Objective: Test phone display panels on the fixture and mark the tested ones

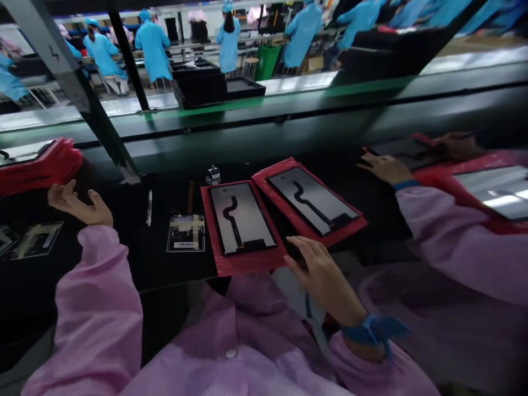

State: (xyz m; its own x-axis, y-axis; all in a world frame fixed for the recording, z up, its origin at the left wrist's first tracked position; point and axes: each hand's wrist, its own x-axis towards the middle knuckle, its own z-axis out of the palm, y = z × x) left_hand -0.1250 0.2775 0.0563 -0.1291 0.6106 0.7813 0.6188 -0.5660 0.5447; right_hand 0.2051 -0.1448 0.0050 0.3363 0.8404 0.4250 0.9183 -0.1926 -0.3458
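Observation:
Raised at the left, my left hand has its fingers apart and holds nothing, close to a stack of red bubble-wrap pouches with a panel on top. My right hand, a blue band at its wrist, is open just in front of two display panels. One display panel lies on a red pouch before me. The other display panel lies tilted on its own red pouch. Both show grey backs with a curved black flex cable. A small circuit board lies left of them.
A white pen and a small shiny roll lie on the black table. Another person's hand works at the right beside more red pouches. Black trays stand beyond the conveyor, and a metal post rises at left.

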